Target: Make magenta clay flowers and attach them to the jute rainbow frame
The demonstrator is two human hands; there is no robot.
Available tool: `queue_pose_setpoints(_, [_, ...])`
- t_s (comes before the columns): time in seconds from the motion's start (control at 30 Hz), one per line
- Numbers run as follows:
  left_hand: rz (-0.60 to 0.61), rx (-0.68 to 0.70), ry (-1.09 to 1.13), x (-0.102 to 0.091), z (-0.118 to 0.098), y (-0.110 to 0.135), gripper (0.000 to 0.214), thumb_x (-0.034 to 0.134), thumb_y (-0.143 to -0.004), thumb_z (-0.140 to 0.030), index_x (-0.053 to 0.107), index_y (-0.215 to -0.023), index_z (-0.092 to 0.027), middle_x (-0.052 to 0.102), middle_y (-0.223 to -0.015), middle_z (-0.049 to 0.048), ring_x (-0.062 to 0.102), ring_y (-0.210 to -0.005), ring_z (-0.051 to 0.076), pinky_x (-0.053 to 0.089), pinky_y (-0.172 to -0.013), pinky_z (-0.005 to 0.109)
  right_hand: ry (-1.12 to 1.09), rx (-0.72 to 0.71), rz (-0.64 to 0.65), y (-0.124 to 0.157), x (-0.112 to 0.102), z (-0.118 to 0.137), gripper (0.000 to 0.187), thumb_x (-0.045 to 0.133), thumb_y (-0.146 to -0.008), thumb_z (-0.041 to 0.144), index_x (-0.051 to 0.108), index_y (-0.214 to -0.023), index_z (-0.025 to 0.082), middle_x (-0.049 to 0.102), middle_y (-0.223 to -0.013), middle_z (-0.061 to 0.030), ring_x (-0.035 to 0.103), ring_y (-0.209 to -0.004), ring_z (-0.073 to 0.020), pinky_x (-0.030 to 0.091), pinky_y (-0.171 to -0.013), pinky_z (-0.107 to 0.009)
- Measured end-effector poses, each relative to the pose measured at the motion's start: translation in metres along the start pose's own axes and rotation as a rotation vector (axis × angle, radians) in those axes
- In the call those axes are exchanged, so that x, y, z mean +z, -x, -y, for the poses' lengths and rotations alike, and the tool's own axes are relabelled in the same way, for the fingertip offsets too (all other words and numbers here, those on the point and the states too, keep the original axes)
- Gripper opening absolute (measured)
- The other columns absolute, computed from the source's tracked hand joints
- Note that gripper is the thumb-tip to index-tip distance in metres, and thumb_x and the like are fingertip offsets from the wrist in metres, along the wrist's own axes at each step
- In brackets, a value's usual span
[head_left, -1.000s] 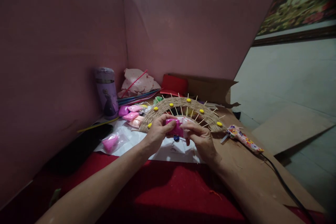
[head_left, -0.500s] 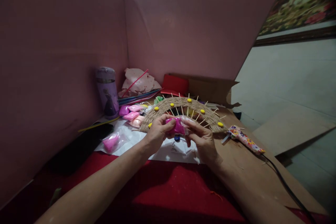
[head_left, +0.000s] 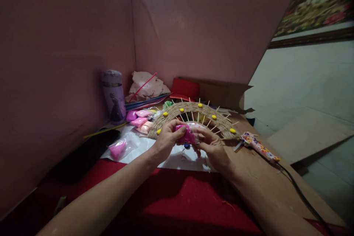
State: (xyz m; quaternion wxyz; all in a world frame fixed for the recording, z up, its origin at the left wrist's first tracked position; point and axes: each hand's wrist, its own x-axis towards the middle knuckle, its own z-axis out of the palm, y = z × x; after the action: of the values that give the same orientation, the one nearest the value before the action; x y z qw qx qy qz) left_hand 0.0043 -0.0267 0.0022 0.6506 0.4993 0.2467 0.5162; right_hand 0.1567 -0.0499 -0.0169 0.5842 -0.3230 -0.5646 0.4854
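Both hands meet over the middle of the table on a small clear packet of bright pink clay (head_left: 186, 135). My left hand (head_left: 165, 139) pinches its left end with fingers closed. My right hand (head_left: 211, 146) grips the packet's right end, fingers curled. Just behind them lies a half-ring of woven twine (head_left: 193, 112) with wooden sticks poking out and several yellow dots on it. A small blue bit (head_left: 187, 146) shows under the packet.
More pink clay packets (head_left: 138, 119) and one loose packet (head_left: 118, 149) lie at the left on white paper (head_left: 143, 146). A purple bottle (head_left: 114, 96) stands by the pink board wall. A patterned glue gun (head_left: 258, 146) with black cord lies at the right. A cardboard box (head_left: 221, 94) is behind.
The hands stay on the packet; the right hand's fingers have shifted slightly on its right end. The view has drifted a little.
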Motion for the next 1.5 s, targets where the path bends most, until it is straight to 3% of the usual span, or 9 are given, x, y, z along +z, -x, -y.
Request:
queue_pose_setpoints(0.2, [-0.043, -0.001, -0.005, 0.003, 0.000, 0.000, 0.034, 0.074, -0.063, -0.038, 0.058, -0.081, -0.014, 0.057, -0.062, -0.0025, 0.051, -0.048, 0.007, 0.039, -0.044, 0.017, 0.046, -0.048, -0.008, 0.000, 0.000, -0.003, 0.019, 0.066, -0.066, 0.015, 0.071, -0.083, 0.021, 0.056, -0.052, 0.0045, 0.045, -0.041, -0.0059, 0.039, -0.035, -0.016])
queue_pose_setpoints(0.4, [-0.063, 0.033, 0.039, 0.002, -0.001, -0.003, 0.034, 0.075, -0.062, -0.037, 0.057, -0.080, -0.015, 0.058, -0.065, -0.0026, 0.052, -0.050, 0.007, 0.040, -0.044, 0.017, 0.125, -0.111, -0.059, 0.001, -0.005, -0.010, 0.030, 0.063, -0.074, 0.020, 0.070, -0.103, 0.023, 0.057, -0.055, 0.0028, 0.043, -0.042, -0.0058, 0.039, -0.037, -0.018])
queue_pose_setpoints(0.67, [-0.060, 0.045, 0.045, 0.002, 0.000, -0.003, 0.034, 0.076, -0.062, -0.037, 0.057, -0.078, -0.014, 0.058, -0.058, -0.0022, 0.048, -0.045, 0.007, 0.033, -0.040, 0.017, 0.234, -0.083, -0.048, 0.004, 0.000, -0.006, 0.047, 0.062, -0.074, 0.019, 0.059, -0.121, 0.026, 0.050, -0.050, 0.0057, 0.041, -0.041, -0.0058, 0.037, -0.037, -0.018])
queue_pose_setpoints(1.0, [-0.067, 0.060, 0.036, 0.000, -0.001, -0.003, 0.033, 0.075, -0.062, -0.037, 0.056, -0.076, -0.014, 0.059, -0.055, -0.0020, 0.050, -0.044, 0.007, 0.034, -0.043, 0.018, 0.240, -0.024, -0.040, 0.004, 0.003, -0.007, 0.054, 0.059, -0.075, 0.018, 0.052, -0.128, 0.024, 0.057, -0.061, 0.0030, 0.043, -0.046, -0.0069, 0.038, -0.040, -0.019])
queue_pose_setpoints(1.17, [-0.047, 0.057, 0.030, -0.002, -0.002, -0.003, 0.033, 0.075, -0.062, -0.037, 0.056, -0.075, -0.014, 0.059, -0.058, -0.0023, 0.050, -0.046, 0.007, 0.036, -0.043, 0.018, 0.232, -0.011, 0.031, 0.006, 0.004, -0.002, 0.060, 0.057, -0.076, 0.017, 0.044, -0.133, 0.026, 0.050, -0.055, 0.0056, 0.041, -0.046, -0.0072, 0.038, -0.040, -0.018])
queue_pose_setpoints(1.37, [-0.029, 0.052, 0.034, -0.001, -0.001, -0.002, 0.032, 0.075, -0.064, -0.036, 0.056, -0.077, -0.014, 0.061, -0.059, -0.0014, 0.052, -0.047, 0.008, 0.036, -0.043, 0.018, 0.250, -0.093, 0.041, 0.004, 0.002, 0.001, 0.048, 0.060, -0.075, 0.017, 0.057, -0.123, 0.026, 0.054, -0.056, 0.0042, 0.042, -0.044, -0.0066, 0.038, -0.040, -0.019])
queue_pose_setpoints(1.5, [-0.033, 0.068, 0.039, -0.001, -0.001, -0.002, 0.031, 0.075, -0.064, -0.036, 0.056, -0.077, -0.014, 0.060, -0.060, -0.0019, 0.052, -0.048, 0.007, 0.037, -0.044, 0.018, 0.274, -0.122, 0.012, 0.004, 0.002, 0.000, 0.047, 0.060, -0.076, 0.018, 0.057, -0.122, 0.027, 0.056, -0.059, 0.0032, 0.042, -0.044, -0.0065, 0.039, -0.040, -0.019])
